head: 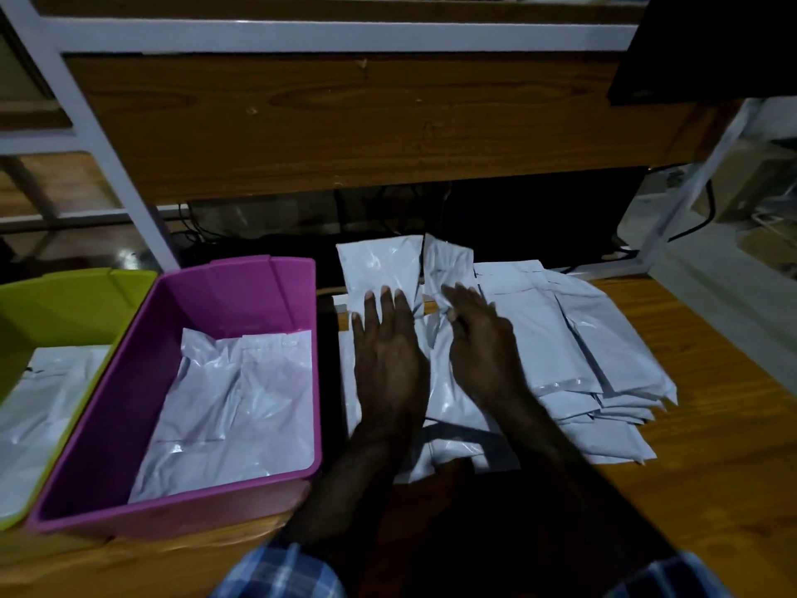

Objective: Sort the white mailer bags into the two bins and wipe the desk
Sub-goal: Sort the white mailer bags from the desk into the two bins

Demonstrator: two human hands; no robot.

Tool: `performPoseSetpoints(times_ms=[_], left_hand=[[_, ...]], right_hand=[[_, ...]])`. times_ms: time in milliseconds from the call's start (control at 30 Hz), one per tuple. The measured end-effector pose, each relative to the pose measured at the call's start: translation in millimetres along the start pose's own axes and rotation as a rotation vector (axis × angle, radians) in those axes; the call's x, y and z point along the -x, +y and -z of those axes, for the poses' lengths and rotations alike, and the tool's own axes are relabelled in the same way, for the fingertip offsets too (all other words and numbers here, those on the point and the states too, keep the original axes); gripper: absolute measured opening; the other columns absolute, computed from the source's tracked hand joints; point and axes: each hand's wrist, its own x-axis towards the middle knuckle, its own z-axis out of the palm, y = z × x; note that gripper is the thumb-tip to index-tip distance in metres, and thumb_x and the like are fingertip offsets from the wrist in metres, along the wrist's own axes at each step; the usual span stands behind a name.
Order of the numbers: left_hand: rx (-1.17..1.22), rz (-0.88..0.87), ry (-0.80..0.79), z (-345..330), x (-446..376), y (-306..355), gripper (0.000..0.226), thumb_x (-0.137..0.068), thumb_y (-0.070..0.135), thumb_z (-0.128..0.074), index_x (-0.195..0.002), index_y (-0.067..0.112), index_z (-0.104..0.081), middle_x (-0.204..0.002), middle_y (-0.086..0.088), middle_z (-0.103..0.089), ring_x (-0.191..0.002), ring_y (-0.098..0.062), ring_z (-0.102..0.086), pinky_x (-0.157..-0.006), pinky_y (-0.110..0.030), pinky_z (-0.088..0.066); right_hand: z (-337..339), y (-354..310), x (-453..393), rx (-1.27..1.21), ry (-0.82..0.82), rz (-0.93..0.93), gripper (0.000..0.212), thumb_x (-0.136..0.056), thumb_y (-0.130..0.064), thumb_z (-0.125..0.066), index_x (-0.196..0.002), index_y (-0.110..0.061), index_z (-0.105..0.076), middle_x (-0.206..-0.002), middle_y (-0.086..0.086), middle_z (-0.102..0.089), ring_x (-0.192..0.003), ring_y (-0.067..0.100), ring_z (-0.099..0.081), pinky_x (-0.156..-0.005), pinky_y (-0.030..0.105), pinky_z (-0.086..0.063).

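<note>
A heap of white mailer bags covers the wooden desk in front of me. My left hand lies flat with straight fingers on one bag at the heap's left side. My right hand pinches the edge of a neighbouring bag, whose far end stands lifted. To the left stands a pink bin with several white bags inside. A green bin at the far left also holds white bags.
A wooden shelf panel with a white metal frame rises behind the desk. Dark cables run in the gap below it. A dark object hangs at the top right. No cloth is in view.
</note>
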Motion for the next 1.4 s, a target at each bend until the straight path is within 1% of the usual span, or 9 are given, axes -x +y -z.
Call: performPoseSetpoints(times_ms=[133,367,467,700,833,933,1033,1200,1400], left_hand=[[0.069,-0.019,0.079,31.5,-11.6,6.2,0.064,-0.076,-0.005,-0.027,-0.138,-0.002,-0.045,-0.143,-0.021,-0.043,-0.138,-0.035,-0.034,-0.114,-0.048,-0.022],[0.085,-0.083,0.1,115.9,-30.7,-25.8,0.071,-0.076,-0.009,-0.043,-0.145,0.001,-0.031,-0.153,-0.018,-0.028,-0.145,-0.032,-0.016,-0.119,-0.045,-0.012],[0.027,-0.081,0.1,153.4,-33.4,-63.7,0.071,-0.076,-0.008,-0.046,-0.145,0.001,-0.032,-0.152,-0.018,-0.03,-0.144,-0.033,-0.02,-0.118,-0.046,-0.017],[-0.092,-0.008,0.087,231.3,-19.7,-204.7,0.064,-0.077,-0.001,-0.049,-0.141,0.001,-0.038,-0.148,-0.02,-0.035,-0.138,-0.036,-0.028,-0.111,-0.048,-0.029],[-0.151,0.004,-0.01,251.1,-12.1,-285.3,0.063,-0.074,-0.001,-0.054,-0.136,-0.004,-0.043,-0.141,-0.025,-0.043,-0.133,-0.04,-0.035,-0.107,-0.05,-0.034],[-0.166,0.016,-0.082,254.4,-2.5,-332.1,0.058,-0.073,0.0,-0.053,-0.13,-0.004,-0.045,-0.133,-0.024,-0.047,-0.125,-0.041,-0.04,-0.1,-0.049,-0.036],[-0.125,0.059,-0.147,249.7,6.9,-362.7,0.047,-0.079,0.002,-0.052,-0.126,-0.001,-0.047,-0.127,-0.021,-0.05,-0.119,-0.039,-0.044,-0.096,-0.046,-0.038],[-0.19,0.017,-0.244,230.3,14.4,-392.3,0.047,-0.09,0.014,-0.046,-0.136,0.005,-0.041,-0.138,-0.014,-0.047,-0.128,-0.033,-0.041,-0.104,-0.041,-0.032],[-0.27,0.004,-0.39,193.7,14.3,-414.9,0.034,-0.094,0.021,-0.038,-0.124,0.007,-0.047,-0.128,-0.012,-0.05,-0.121,-0.032,-0.043,-0.1,-0.04,-0.032]], right_hand=[[14.7,-25.7,-12.9,-0.055,0.041,0.034,0.042,-0.095,0.0,-0.048,-0.134,-0.015,-0.056,-0.142,0.006,-0.051,-0.136,0.02,-0.042,-0.113,0.04,-0.034],[22.6,-104.2,-22.2,-0.161,0.104,0.061,0.039,-0.098,-0.006,-0.049,-0.135,-0.014,-0.054,-0.141,0.005,-0.052,-0.133,0.016,-0.045,-0.105,0.013,-0.027],[8.9,-144.3,-24.3,-0.191,0.125,0.091,0.039,-0.098,-0.008,-0.049,-0.135,-0.016,-0.054,-0.141,0.004,-0.053,-0.131,0.016,-0.046,-0.108,0.02,-0.031],[-68.9,-257.6,-4.5,-0.276,0.005,0.127,0.039,-0.098,-0.009,-0.049,-0.136,-0.016,-0.053,-0.139,0.004,-0.054,-0.128,0.017,-0.05,-0.1,0.012,-0.032],[-123.3,-318.4,9.9,-0.27,-0.048,0.176,0.038,-0.098,-0.007,-0.049,-0.134,-0.015,-0.055,-0.134,0.005,-0.059,-0.12,0.021,-0.057,-0.1,0.027,-0.044],[-161.6,-350.9,16.7,-0.206,-0.117,0.161,0.04,-0.095,-0.005,-0.048,-0.132,-0.018,-0.056,-0.13,0.005,-0.062,-0.116,0.027,-0.059,-0.096,0.034,-0.048],[-189.7,-371.6,23.9,-0.154,-0.185,0.139,0.044,-0.093,-0.002,-0.048,-0.133,-0.018,-0.055,-0.126,0.006,-0.064,-0.113,0.025,-0.059,-0.092,0.029,-0.046],[-217.1,-388.1,29.3,-0.034,-0.386,0.028,0.053,-0.087,0.001,-0.045,-0.137,-0.016,-0.05,-0.133,0.01,-0.057,-0.124,0.029,-0.051,-0.101,0.033,-0.043],[-244.8,-378.8,33.5,0.174,-0.524,-0.025,0.047,-0.086,-0.006,-0.047,-0.132,-0.013,-0.052,-0.13,0.012,-0.057,-0.124,0.031,-0.049,-0.102,0.035,-0.041]])
